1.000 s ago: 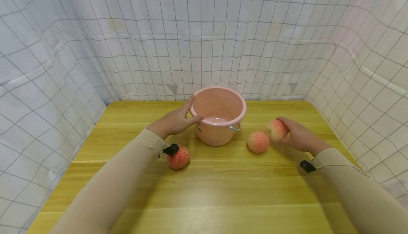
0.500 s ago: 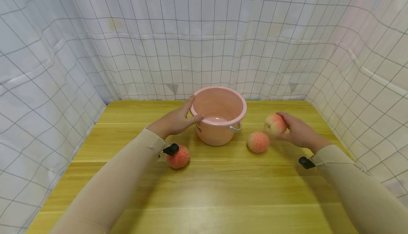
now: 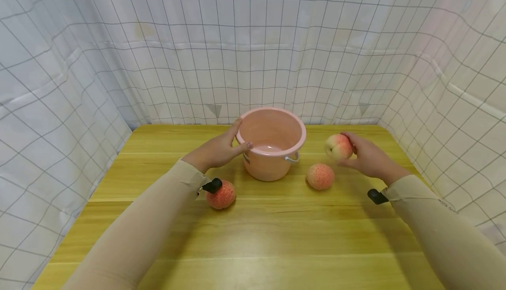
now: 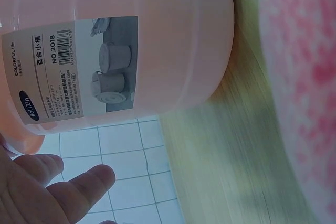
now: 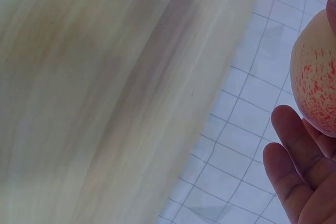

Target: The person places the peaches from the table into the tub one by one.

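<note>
A pink bucket (image 3: pixel 266 167) with a white handle stands upright near the back of the table, its visible inside bare. My left hand (image 3: pixel 219 149) grips its left rim, thumb over the front edge. The left wrist view shows the bucket's printed label (image 4: pixel 71 72). My right hand (image 3: pixel 369 158) holds a red and yellow peach (image 3: pixel 339 146) between thumb and fingers, raised above the table; in the right wrist view two fingers stretch out below the peach (image 5: pixel 315 77). A second peach (image 3: pixel 320 176) lies between that hand and the bucket. A redder peach (image 3: pixel 221 195) rests under my left wrist.
The yellow wooden table (image 3: pixel 253 246) reaches back to a white checked curtain (image 3: pixel 269 52), which also hangs at both sides. A black wrist camera (image 3: pixel 377 196) sits under the right cuff, another black camera (image 3: pixel 212 185) at the left cuff, overlapping the redder peach.
My right hand has lifted its peach and carried it slightly left, toward the back of the table. The left hand, the bucket and the other two peaches stay where they were.
</note>
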Motion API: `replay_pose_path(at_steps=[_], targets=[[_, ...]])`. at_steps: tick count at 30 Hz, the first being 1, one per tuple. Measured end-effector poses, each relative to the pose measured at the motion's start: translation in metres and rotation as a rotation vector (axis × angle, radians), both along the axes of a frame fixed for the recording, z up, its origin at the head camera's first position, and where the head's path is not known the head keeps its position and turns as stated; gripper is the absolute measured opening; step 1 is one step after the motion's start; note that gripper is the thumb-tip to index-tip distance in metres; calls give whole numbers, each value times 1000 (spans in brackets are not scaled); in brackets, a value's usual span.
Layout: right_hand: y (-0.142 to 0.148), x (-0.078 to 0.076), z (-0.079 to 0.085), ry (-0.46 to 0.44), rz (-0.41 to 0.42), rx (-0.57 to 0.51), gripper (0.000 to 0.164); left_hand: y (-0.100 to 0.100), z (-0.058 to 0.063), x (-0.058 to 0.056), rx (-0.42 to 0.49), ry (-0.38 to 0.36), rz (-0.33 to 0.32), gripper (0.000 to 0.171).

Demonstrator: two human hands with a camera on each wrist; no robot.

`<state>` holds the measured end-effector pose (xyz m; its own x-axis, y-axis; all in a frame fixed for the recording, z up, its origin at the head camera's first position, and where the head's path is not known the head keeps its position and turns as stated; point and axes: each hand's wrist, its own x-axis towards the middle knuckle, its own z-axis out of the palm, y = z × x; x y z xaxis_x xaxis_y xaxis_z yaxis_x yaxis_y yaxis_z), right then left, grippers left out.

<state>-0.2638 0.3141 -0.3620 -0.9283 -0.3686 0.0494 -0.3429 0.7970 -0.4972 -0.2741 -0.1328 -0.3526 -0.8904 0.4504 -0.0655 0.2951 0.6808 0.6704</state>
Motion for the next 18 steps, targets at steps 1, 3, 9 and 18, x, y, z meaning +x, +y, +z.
replay_pose_path(at_steps=[1, 3, 9, 18], targets=[[-1, 0, 1, -2, -1, -7, 89, 0, 0, 0, -1, -1, 1, 102], [-3, -1, 3, -5, 2, -15, 89, 0, 0, 0, -5, -4, 3, 102], [-7, -2, 8, 18, 15, -23, 87, 0, 1, 1, -14, -4, 6, 102], [-15, -4, 17, 49, -4, -27, 88, 0, 0, 0, -6, -4, 6, 103]])
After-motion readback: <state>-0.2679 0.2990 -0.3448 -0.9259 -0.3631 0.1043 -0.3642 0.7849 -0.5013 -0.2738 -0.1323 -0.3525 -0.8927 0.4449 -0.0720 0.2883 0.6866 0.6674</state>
